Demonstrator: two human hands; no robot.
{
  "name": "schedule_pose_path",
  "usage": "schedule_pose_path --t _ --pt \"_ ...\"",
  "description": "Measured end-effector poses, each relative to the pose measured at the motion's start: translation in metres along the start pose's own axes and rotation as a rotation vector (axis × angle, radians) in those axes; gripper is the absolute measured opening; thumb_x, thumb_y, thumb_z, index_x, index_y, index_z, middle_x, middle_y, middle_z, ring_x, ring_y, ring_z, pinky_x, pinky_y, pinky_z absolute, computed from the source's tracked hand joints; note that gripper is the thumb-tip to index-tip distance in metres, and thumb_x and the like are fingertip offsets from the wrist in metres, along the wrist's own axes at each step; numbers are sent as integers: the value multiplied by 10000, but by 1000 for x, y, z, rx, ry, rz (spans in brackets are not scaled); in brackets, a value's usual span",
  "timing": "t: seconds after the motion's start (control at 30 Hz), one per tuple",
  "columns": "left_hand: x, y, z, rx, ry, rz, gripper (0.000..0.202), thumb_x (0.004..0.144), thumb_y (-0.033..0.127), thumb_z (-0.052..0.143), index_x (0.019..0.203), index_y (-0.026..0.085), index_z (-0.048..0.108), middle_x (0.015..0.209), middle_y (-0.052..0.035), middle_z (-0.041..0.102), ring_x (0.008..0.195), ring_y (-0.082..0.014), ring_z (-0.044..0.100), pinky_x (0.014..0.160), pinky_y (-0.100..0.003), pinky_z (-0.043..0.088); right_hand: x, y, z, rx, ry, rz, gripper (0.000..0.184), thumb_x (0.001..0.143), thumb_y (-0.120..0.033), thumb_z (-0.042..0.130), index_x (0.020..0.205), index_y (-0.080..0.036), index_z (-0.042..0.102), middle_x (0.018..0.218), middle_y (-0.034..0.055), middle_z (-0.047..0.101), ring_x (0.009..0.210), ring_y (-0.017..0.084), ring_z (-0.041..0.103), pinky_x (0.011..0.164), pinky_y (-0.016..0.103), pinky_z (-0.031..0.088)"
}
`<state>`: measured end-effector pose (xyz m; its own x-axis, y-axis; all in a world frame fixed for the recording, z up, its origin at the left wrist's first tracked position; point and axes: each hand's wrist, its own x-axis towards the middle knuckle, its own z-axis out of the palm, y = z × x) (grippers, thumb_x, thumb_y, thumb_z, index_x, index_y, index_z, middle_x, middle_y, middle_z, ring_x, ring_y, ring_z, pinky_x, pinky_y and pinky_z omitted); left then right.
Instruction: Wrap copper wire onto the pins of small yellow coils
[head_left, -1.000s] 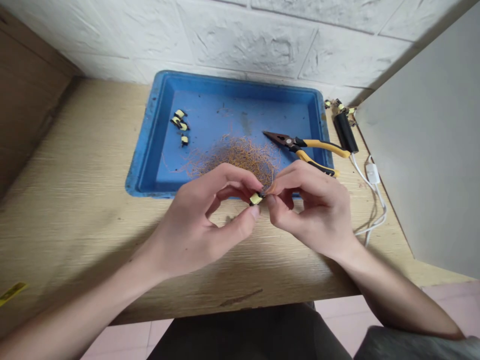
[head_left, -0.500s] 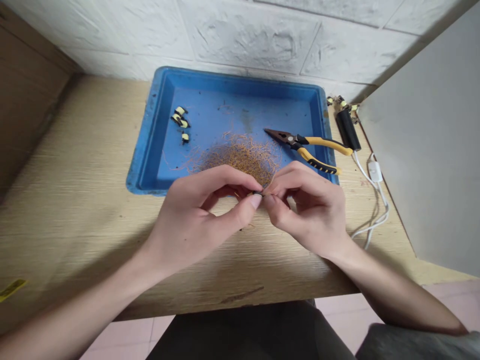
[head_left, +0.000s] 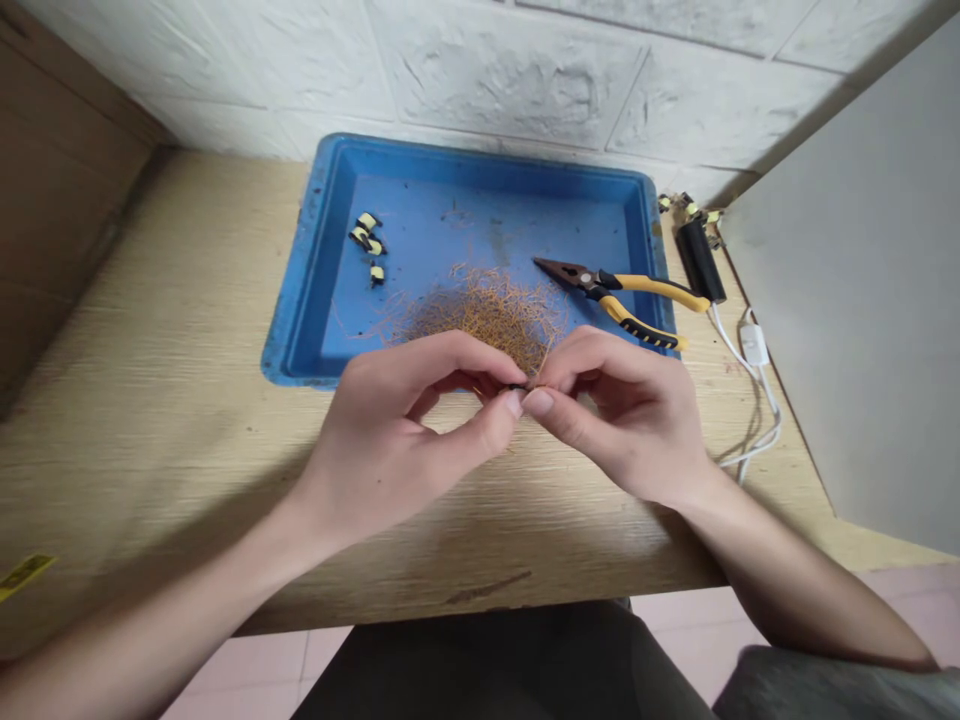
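Bench (head_left: 150, 420) is pale wood-grain laminate, worn at the front edge, with a long dark scuff near it. Blue plastic tray (head_left: 291, 300) sits flat at the back, just left of centre. Pliers (head_left: 637, 296) lie mostly in the tray, yellow-and-black handles reaching over its right rim. Back right corner: black cylinder (head_left: 700, 260) lying at a slight angle, small yellow-and-black coils (head_left: 686, 208) just behind it. White cable (head_left: 766, 425) with inline switch (head_left: 754, 345) runs loosely forward from there. Yellow strip (head_left: 26, 577) sits at the far left edge.
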<state>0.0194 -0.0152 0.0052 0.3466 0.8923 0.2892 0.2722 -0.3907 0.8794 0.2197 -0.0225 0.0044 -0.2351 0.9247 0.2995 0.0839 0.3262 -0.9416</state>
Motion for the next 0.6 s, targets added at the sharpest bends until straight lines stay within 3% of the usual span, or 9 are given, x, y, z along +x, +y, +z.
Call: schedule_pose_path --t 0.2,0.33,0.6 --pt "0 3 0 -76 11 -14 165 916 110 710 963 268 722 862 52 768 750 -124 723 672 -224 610 0 -3 0 -33 52 7 97 905 -172 777 827 -227 757 756 -1 722 719 143 640 584 290 505" --pt "0 4 1 -113 19 -31 168 928 103 725 978 262 715 878 70 768 762 -83 722 711 -154 612 -1 -1 3 -8 103 -3 108 879 -140 785 826 -234 774 750 -2 729 726 142 639 580 284 497" --pt "1 6 1 -141 -34 -48 175 923 87 717 977 252 693 888 75 752 789 -68 736 749 -111 620 -3 0 8 43 172 49 106 828 -144 792 774 -221 742 682 -19 667 658 125 582 532 259 450"
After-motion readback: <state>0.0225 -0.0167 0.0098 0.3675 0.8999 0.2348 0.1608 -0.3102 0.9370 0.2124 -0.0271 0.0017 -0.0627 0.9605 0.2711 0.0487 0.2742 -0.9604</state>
